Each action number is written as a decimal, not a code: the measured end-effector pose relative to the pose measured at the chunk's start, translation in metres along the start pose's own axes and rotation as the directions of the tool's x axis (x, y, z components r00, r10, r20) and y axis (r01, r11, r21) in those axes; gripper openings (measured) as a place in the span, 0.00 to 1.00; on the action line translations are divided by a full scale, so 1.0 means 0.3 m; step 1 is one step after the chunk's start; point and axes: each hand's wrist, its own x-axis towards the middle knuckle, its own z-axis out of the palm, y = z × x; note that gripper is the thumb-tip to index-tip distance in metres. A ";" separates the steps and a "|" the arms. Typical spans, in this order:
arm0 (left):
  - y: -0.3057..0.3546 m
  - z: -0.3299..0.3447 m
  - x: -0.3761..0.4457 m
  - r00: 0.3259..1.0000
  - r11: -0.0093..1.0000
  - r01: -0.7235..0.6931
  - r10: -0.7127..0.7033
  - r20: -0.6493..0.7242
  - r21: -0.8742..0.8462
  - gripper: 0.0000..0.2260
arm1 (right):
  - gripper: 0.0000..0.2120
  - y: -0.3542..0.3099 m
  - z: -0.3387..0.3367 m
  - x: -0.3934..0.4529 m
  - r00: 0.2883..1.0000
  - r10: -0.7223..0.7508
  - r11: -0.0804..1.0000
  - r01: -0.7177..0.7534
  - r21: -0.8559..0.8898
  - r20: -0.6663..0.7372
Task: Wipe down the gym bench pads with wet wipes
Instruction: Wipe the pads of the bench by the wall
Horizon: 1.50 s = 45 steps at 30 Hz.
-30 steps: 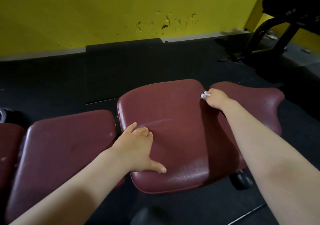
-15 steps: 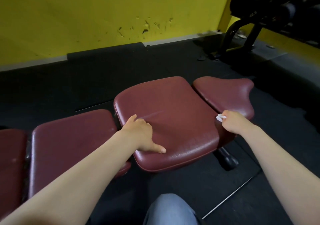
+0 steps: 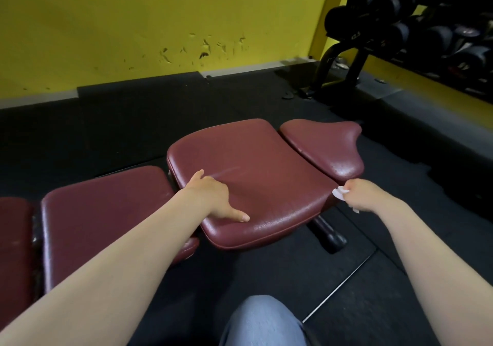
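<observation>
A gym bench with dark red pads runs across the view. My left hand point(image 3: 214, 197) rests flat on the big middle pad point(image 3: 261, 164), thumb stretched toward its front edge. My right hand point(image 3: 360, 195) grips a crumpled white wet wipe point(image 3: 339, 193) just off the middle pad's right front corner, below the small flared end pad point(image 3: 325, 145). The wipe pokes out on both sides of the fist. A longer pad point(image 3: 101, 212) lies to the left, and part of another pad point(image 3: 13, 239) shows at the far left edge.
A black dumbbell rack point(image 3: 416, 25) stands at the back right against the yellow wall point(image 3: 160, 20). The bench's black foot point(image 3: 330, 236) sticks out under the middle pad. Dark rubber floor point(image 3: 106, 126) surrounds the bench. My knee in blue jeans point(image 3: 261, 321) is at the bottom.
My right hand drew the wipe from the gap at the middle pad's far right side back along its right edge to the front corner. The left hand stayed on the pad.
</observation>
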 end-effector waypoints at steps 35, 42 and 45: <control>0.243 -0.721 -1.030 0.941 0.289 -0.328 0.021 -0.337 -0.899 0.14 | 0.09 -0.391 -0.866 -1.161 0.998 -0.032 0.343 -0.034 0.939 0.048; 0.362 -0.783 -1.146 0.886 0.571 -0.384 0.007 -0.463 -0.726 0.07 | 0.10 -0.312 -0.885 -1.296 0.996 -0.034 0.241 -0.070 0.968 0.081; 0.403 -0.807 -1.137 0.858 0.686 -0.347 -0.042 -0.511 -0.639 0.05 | 0.09 -0.267 -0.911 -1.289 0.995 -0.040 0.208 -0.086 0.974 0.097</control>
